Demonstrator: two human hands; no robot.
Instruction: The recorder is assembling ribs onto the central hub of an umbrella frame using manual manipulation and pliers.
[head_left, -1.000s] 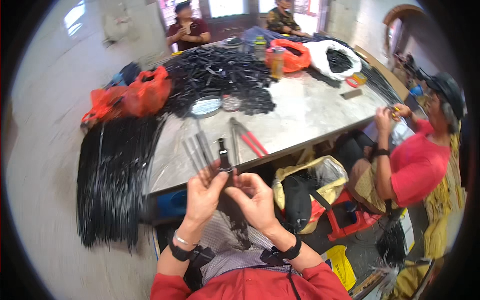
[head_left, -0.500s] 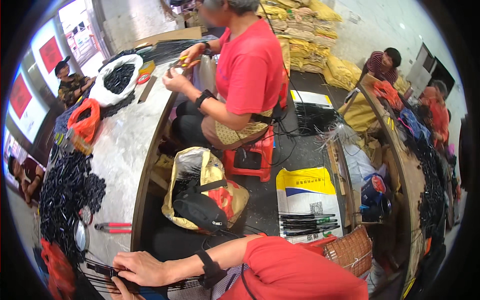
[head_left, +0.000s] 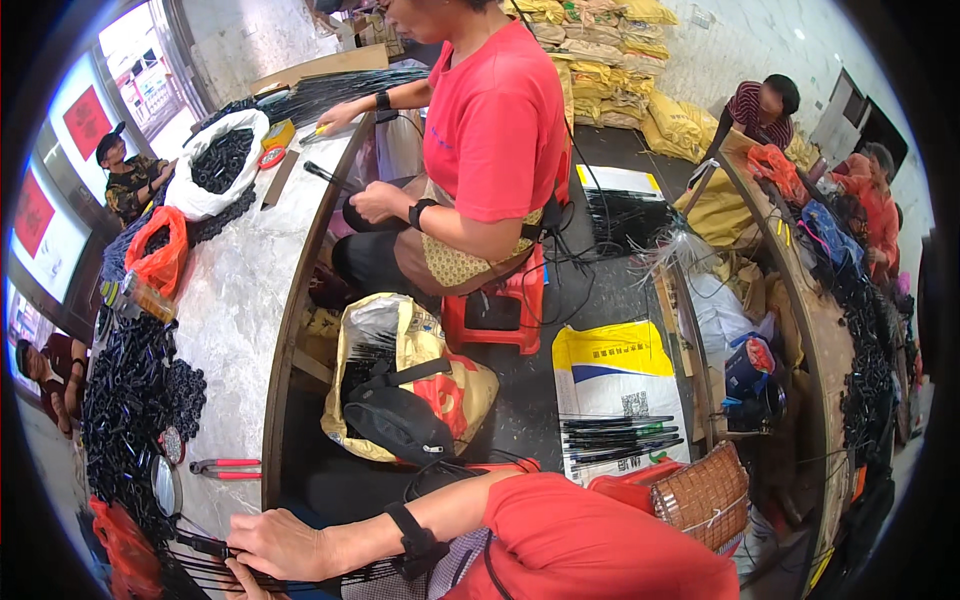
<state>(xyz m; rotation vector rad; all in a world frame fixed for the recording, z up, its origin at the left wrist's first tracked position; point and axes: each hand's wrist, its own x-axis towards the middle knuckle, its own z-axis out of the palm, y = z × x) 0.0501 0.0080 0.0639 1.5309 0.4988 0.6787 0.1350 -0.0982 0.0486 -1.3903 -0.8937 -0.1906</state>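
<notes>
My right hand, a black band on its wrist, lies at the near end of the marble table. Its fingers are closed over a bundle of thin black rods that fan out to the left. A short black tube sticks out just past the fingertips. Only a few fingers of my left hand show beneath the right hand at the lower edge, touching the same rods; the rest is hidden. My red sleeve fills the lower middle.
Red-handled pliers lie by a heap of small black parts. A person in a red shirt works seated on a red stool across the table's edge. A yellow bag, a sack with rods and a woven basket crowd the floor.
The view has swung from the table to the right, toward the floor and the seated person. My hands have dropped to the lower left, still on the black rods.
</notes>
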